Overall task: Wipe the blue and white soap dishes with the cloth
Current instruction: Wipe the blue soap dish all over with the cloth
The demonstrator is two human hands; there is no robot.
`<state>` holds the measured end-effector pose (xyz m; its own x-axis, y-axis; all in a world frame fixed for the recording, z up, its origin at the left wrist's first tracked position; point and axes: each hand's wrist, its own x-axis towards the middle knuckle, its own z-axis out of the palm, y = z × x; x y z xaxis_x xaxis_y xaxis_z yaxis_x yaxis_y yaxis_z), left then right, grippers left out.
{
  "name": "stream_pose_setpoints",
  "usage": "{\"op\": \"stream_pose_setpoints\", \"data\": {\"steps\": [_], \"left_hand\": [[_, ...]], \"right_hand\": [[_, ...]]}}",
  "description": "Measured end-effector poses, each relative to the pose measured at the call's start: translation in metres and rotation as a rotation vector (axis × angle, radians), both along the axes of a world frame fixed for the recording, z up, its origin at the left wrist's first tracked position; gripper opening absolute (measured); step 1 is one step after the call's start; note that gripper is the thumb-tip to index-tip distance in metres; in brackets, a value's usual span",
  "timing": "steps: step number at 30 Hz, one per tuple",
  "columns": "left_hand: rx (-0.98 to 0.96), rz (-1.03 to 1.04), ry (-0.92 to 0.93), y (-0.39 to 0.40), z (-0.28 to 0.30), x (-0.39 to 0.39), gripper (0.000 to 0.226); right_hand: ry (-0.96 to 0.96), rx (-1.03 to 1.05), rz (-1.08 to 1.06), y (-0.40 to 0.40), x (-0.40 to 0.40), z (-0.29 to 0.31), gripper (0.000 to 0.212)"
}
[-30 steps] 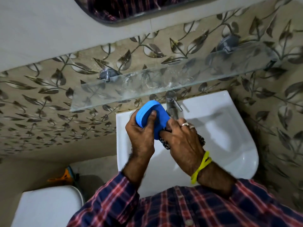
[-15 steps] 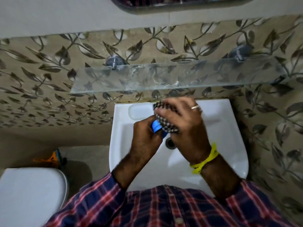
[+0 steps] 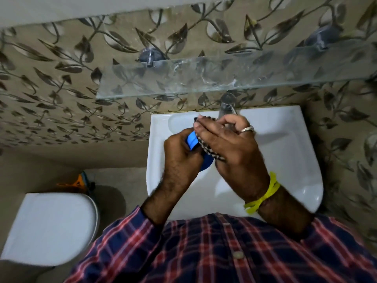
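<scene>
Blue soap dish [image 3: 192, 141]: held up over the basin [image 3: 285, 152], between both hands. I only see a sliver of blue edge plus a lower curve under the cloth; the rest is covered.
Left hand [image 3: 180, 152]: clenched around the dish from the left side, fingers wrapped on its rim. My read: it acts as the clamp, so the dish doesn't spin or slip under wiping pressure.
Right hand [image 3: 226, 144]: grasping the checkered cloth [image 3: 206, 147], palm pressing it against the dish face. Fingers are partly extended over the top, so the cloth stays bunched under the palm.
Cloth: sandwiched between right palm and dish, touching both. Black-and-white check pattern shows at the hand's edge only.
Why over the basin: my guess is that drips or residue fall into the sink rather than onto the floor.
White soap dish: not visible from my view. Can't say where it is.
Dish contents: can't tell, the hollow is hidden by cloth and hand.
Basin contents: nothing I can make out in the visible part; hands block the drain area. A moulded soap recess [image 3: 179, 121] at the back-left corner looks bare.
Glass shelf [image 3: 204, 78]: above the tap [image 3: 226, 105], only smears showing on it.
Stage, as I judge it: mid-wipe on the blue dish; white one not yet accounted for.
Risk: a wet plastic dish in a one-hand clamp could slip into the basin.
</scene>
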<state>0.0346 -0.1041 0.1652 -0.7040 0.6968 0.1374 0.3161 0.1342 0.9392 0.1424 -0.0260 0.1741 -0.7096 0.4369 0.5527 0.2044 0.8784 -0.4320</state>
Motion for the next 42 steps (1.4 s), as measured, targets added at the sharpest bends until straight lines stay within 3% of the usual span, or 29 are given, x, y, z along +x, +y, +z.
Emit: {"op": "stream_pose_setpoints", "data": {"steps": [4, 13, 19, 24, 27, 30, 32, 36, 38, 42], "left_hand": [[0.081, 0.125, -0.160, -0.003, 0.001, -0.005, 0.023], [0.259, 0.137, -0.243, 0.007, 0.008, -0.008, 0.023], [0.254, 0.098, -0.372, 0.011, -0.004, 0.012, 0.027], [0.385, 0.160, -0.482, 0.011, -0.004, 0.000, 0.020], [0.419, 0.106, -0.650, 0.012, -0.009, 0.003, 0.040], [0.393, 0.026, -0.765, 0.013, -0.014, 0.006, 0.036], [0.289, -0.048, -0.663, 0.009, -0.012, -0.002, 0.022], [-0.132, -0.221, 0.029, 0.005, -0.001, -0.023, 0.021], [-0.249, -0.202, 0.254, 0.009, 0.007, -0.020, 0.019], [-0.167, -0.121, 0.256, 0.003, 0.011, -0.017, 0.006]], "right_hand": [[0.091, -0.134, -0.089, 0.011, 0.007, -0.006, 0.049], [0.234, -0.445, -0.163, -0.006, 0.009, -0.020, 0.043], [0.277, -0.241, -0.124, 0.009, -0.004, 0.002, 0.046], [0.318, -0.400, -0.211, -0.006, 0.011, -0.018, 0.042], [0.330, -0.311, -0.220, -0.001, 0.004, -0.016, 0.049], [0.277, -0.266, -0.230, 0.007, 0.001, -0.012, 0.059], [0.231, -0.247, -0.229, 0.010, 0.007, -0.013, 0.057], [0.092, -0.120, -0.204, 0.012, 0.013, -0.012, 0.047], [0.080, -0.062, -0.155, 0.010, 0.009, -0.009, 0.047], [0.067, -0.011, -0.108, 0.008, 0.019, -0.010, 0.051]]}}
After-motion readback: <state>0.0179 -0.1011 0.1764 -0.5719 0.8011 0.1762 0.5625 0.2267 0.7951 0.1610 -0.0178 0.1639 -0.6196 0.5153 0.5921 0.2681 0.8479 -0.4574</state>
